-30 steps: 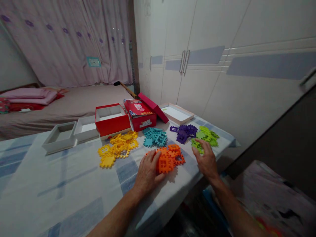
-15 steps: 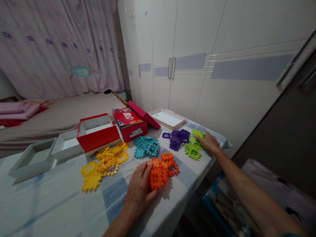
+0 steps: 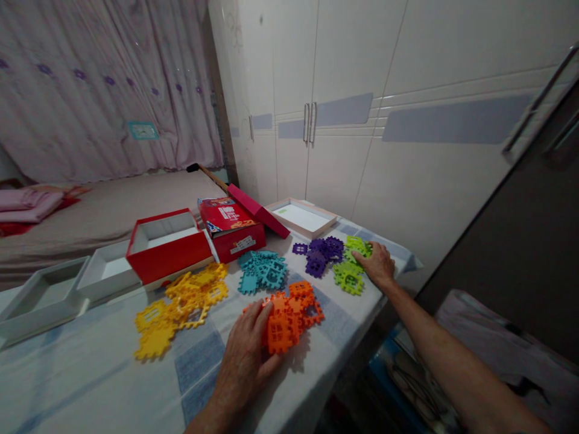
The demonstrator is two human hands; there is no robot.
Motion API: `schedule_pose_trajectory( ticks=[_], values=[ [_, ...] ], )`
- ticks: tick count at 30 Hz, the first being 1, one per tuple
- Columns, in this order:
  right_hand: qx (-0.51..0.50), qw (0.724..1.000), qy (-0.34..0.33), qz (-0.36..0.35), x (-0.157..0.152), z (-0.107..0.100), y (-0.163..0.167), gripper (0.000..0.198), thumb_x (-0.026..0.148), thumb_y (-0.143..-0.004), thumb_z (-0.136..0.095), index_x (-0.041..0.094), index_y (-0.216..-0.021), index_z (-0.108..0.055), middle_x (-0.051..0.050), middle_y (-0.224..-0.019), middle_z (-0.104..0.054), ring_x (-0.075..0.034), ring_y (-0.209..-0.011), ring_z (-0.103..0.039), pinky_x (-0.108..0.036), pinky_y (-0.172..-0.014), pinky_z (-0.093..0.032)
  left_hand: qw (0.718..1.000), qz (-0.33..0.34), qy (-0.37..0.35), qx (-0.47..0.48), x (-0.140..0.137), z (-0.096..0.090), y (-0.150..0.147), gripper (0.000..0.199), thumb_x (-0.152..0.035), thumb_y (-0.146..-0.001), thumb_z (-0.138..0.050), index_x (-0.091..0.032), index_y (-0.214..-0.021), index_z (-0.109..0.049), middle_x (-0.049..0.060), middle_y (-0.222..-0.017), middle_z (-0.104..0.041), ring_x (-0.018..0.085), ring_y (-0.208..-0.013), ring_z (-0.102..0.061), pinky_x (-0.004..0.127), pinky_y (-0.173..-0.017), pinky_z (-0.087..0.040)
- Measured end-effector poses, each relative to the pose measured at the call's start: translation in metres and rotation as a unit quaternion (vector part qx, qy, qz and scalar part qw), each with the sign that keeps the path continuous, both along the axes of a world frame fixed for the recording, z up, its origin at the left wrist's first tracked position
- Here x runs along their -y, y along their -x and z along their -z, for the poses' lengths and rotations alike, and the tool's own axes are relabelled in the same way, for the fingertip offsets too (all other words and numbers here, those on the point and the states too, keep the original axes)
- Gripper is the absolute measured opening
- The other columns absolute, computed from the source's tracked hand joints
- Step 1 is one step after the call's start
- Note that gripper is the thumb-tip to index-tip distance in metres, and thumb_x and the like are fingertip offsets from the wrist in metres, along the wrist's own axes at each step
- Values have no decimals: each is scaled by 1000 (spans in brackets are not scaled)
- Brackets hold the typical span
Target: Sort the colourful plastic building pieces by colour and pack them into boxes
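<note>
My left hand lies against the left side of a pile of orange plastic interlocking building pieces. Its thumb is spread from the fingers, some of which touch the pile. At the far right of the table, my right hand reaches over lime-green interlocking pieces, thumb and fingers apart; the fingertips are partly hidden among them. Just left of the green pile are purple pieces. Teal pieces lie behind the orange ones, and yellow pieces are heaped to the left.
Behind the piles stand a red open box, a red printed box with a crimson lid leaning on it, and a shallow pale tray. Grey-white trays are at left. The checked tablecloth drops off at the right edge.
The view has shifted slightly, moving the scene a little left. My right hand's fingers have drawn in over the green pieces. My left hand stays by the orange pile.
</note>
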State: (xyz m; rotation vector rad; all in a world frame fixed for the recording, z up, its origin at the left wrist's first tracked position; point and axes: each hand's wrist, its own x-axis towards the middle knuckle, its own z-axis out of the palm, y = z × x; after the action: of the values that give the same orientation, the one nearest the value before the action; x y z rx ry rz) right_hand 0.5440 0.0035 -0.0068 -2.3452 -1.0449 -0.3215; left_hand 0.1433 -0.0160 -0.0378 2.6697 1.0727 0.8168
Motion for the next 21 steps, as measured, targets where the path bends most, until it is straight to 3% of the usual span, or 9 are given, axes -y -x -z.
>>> schedule_pose_trajectory(
  ticks=[11,15,21],
  values=[
    [-54,998,35,3,3,-5,-8,51,48,-89,-39,19,-128,-52,-14,-122,-61,-30,-107,-57,-41,-85,-44,999,-23,32,10,11,-17,-6,69,-34,-77,-62,-19,-141,-40,16,-145,-44,33,-133,-41,53,-109,-35],
    [-11,998,67,-16,0,-3,-4,67,63,-85,-41,15,-131,-50,-19,-121,-60,-35,-109,-56,-48,-88,-41,998,-19,63,-2,14,-26,-7,73,-34,-75,-64,-17,-141,-40,17,-145,-43,33,-134,-39,53,-111,-32],
    [-78,997,-15,-22,-1,-1,-10,77,63,-71,-59,18,-132,-45,-14,-115,-62,-31,-99,-59,-40,-81,-44,997,-20,73,4,15,-29,-9,74,-31,-73,-65,-14,-140,-41,18,-146,-42,33,-135,-38,53,-113,-29]
  ],
)
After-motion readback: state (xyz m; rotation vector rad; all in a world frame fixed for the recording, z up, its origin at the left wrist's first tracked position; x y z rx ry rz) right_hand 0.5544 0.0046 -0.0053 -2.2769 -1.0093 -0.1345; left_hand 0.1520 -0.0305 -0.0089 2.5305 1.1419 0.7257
